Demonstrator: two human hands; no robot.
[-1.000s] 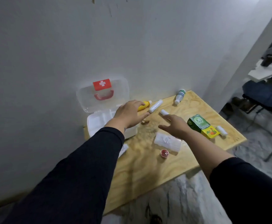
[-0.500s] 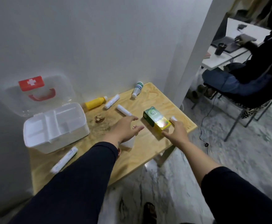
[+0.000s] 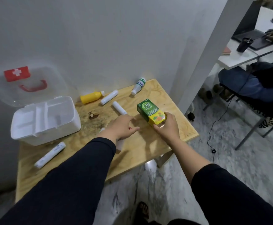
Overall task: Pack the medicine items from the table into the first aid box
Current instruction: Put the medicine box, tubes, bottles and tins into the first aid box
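One head-worn wide-angle cam, looking fwd and down from above the wooden table (image 3: 142,148), close over both forearms. Wall runs along 12 o'clock; the open first aid box (image 3: 45,120) sits at 10 o'clock, a desk area at 2 o'clock, prob. edge-distorted.

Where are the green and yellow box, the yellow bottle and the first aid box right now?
green and yellow box (image 3: 148,109), head view, on its green top face.
yellow bottle (image 3: 90,97), head view, mid-body, lying on its side.
first aid box (image 3: 64,125), head view, on its white front wall.
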